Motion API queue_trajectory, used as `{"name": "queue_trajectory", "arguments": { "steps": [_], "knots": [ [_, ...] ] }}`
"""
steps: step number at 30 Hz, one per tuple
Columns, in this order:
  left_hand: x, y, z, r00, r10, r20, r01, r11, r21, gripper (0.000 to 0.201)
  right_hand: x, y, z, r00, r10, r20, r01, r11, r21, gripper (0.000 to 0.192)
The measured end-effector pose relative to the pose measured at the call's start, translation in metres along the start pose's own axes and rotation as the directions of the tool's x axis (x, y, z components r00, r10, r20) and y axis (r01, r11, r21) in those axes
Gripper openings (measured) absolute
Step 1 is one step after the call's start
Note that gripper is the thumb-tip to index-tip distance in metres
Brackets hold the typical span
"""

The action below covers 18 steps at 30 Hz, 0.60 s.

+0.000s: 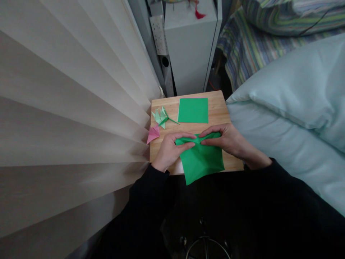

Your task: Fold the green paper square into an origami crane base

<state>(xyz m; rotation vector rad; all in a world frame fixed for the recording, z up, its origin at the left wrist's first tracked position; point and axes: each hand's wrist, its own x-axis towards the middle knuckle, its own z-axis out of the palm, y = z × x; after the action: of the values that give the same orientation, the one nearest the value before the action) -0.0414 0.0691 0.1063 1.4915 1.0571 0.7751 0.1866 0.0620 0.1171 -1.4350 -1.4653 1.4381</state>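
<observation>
A sheet of green origami paper is held up between both hands above the near part of a small wooden table. My left hand pinches its upper edge left of the middle, thumb below and index finger above. Just to the right, my right hand pinches the same edge, its fingertips close to the left ones. Creases run across the sheet near the fingertips. Its lower corner hangs past the table's near edge. Beyond the hands lies flat green paper, with a pale edge on its left side.
Folded light-green paper pieces and a pink folded paper sit at the table's left side. A pleated white curtain borders the left. Pale blue bedding is on the right, and a white cabinet stands behind.
</observation>
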Motion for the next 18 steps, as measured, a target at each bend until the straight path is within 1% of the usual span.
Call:
{"name": "queue_trajectory", "arguments": {
  "steps": [4,8,12,15,18],
  "knots": [
    [-0.0004,-0.0020,0.0012,0.999,-0.048,-0.014,0.047,0.998,-0.044,0.021,-0.0009,0.0025,0.0037,0.999,-0.035,-0.015,0.035,0.999,-0.017,0.023],
    [-0.0014,-0.0014,0.0012,0.996,-0.089,-0.008,0.088,0.993,-0.080,0.024,-0.0011,0.0039,0.0047,0.997,-0.072,-0.033,0.072,0.997,0.011,0.022],
    [-0.0028,-0.0003,0.0000,0.993,-0.115,-0.007,0.113,0.986,-0.121,0.022,-0.0009,0.0022,0.0017,0.996,-0.089,0.010,0.088,0.995,0.048,0.021],
    [-0.0027,0.0000,-0.0008,0.990,-0.136,0.024,0.138,0.984,-0.114,0.020,-0.0009,0.0020,0.0009,0.995,-0.096,0.039,0.094,0.994,0.056,0.022],
    [-0.0012,-0.0008,-0.0014,0.988,-0.133,0.082,0.141,0.986,-0.089,0.019,-0.0008,0.0038,0.0025,0.994,-0.099,0.044,0.097,0.994,0.048,0.019]
  ]
}}
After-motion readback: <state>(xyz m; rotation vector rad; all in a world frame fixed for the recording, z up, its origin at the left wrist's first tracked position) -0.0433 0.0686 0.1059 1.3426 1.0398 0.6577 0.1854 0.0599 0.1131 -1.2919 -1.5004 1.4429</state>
